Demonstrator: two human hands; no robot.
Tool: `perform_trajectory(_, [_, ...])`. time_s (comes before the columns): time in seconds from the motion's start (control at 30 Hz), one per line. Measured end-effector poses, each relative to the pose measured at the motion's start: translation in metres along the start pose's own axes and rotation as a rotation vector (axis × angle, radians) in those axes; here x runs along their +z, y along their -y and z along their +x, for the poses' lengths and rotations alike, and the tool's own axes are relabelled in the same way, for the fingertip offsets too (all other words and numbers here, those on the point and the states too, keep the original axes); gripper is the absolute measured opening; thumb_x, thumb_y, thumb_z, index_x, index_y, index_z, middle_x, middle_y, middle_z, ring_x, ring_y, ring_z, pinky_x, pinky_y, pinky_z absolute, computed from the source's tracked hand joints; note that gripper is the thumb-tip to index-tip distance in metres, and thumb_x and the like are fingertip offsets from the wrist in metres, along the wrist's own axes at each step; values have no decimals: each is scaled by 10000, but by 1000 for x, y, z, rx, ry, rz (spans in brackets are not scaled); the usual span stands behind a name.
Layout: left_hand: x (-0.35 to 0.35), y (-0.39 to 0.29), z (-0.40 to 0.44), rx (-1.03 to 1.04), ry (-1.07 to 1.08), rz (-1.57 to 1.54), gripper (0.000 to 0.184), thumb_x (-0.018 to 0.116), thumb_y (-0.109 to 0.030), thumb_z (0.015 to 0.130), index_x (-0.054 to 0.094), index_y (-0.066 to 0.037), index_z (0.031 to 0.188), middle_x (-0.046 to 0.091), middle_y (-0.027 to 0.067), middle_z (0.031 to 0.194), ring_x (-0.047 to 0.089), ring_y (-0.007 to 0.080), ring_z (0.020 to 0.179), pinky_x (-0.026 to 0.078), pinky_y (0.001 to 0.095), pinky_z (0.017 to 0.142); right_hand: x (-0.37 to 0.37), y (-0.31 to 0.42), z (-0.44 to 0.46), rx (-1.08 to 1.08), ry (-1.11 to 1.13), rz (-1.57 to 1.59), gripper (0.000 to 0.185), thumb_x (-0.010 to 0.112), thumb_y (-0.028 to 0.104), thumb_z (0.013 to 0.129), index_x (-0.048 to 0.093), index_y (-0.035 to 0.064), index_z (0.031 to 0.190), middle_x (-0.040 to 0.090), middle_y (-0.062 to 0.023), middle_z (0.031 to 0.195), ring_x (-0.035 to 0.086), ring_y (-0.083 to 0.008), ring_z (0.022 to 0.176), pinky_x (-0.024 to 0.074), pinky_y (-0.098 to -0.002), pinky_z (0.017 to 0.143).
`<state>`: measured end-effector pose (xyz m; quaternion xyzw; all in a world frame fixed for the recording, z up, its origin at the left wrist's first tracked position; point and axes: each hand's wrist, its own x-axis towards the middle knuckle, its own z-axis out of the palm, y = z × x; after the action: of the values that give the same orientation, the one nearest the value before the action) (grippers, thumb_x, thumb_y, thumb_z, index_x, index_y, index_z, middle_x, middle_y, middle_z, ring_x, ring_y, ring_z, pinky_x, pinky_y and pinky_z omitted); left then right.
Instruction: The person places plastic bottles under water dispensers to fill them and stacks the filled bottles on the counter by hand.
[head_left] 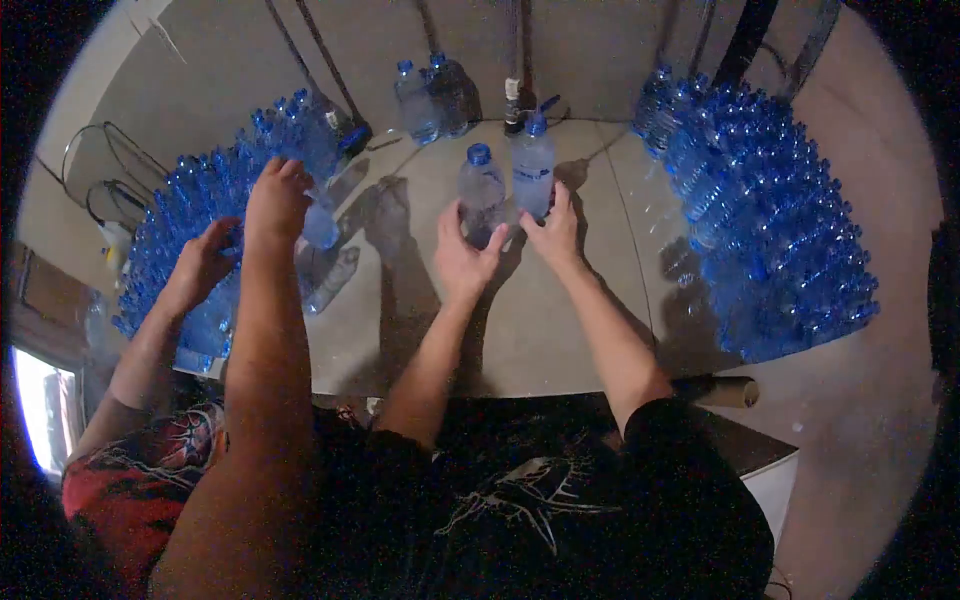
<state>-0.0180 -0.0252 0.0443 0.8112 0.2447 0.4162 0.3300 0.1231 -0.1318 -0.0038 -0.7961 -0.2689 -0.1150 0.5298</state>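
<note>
Before me on the table stand two clear plastic bottles side by side, both upright. My left hand (468, 262) has its fingers around the lower part of a bottle with a blue top (482, 188). At its right is a bottle with blue print (533, 165) and a blue cap, gripped near its base by my right hand (555, 232). The bottles nearly touch. My thumbs point toward each other, and some of my fingers are hidden behind the bottles.
A co-worker's hands (277, 200) reach over a large group of blue-capped bottles (190, 240) on the left. Another dense group (770, 220) fills the right side. Two bottles (418, 105) stand at the back. A cardboard tube (738, 391) lies by the front edge.
</note>
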Motion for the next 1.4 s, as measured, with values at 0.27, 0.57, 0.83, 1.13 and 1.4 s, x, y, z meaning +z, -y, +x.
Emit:
perform_trajectory(0.27, [25,28,-4,67,-60,-164,749,849,-322,756,500,-22,1348,601,212,1231,609,360,1147,497,439,954,-4,11,0,29,-7,10,882,825,254,745,345,-7,1437,593,-319,1211,594,-488,1087,482,-513,935])
perform_trajectory(0.57, [14,14,-5,26,-19,-28,758,846,-361,758,488,-73,1361,606,223,1222,604,397,1118,500,464,923,-4,8,-1,-16,-23,-29,925,845,279,721,340,-36,1429,577,-330,1216,575,-478,1125,468,-506,960])
perform_trajectory(0.83, [7,5,-5,-39,69,-69,803,845,-360,774,459,-10,1386,573,243,1294,570,406,1194,464,455,1008,-8,5,0,-1,20,-109,956,839,298,718,316,-28,1449,557,-321,1260,553,-479,1154,460,-502,983])
perform_trajectory(1.13, [20,17,-5,-39,3,-276,795,867,-323,759,489,26,1367,575,239,1307,580,364,1204,457,412,1041,-5,5,-2,20,22,30,957,829,281,747,285,-15,1476,498,-320,1352,512,-475,1230,424,-495,1043])
perform_trajectory(1.4, [2,0,-4,-111,65,-15,808,863,-382,752,505,7,1363,605,202,1296,625,346,1167,501,408,989,-9,7,3,11,19,48,993,857,303,727,289,-18,1476,486,-318,1371,500,-462,1257,413,-489,1066])
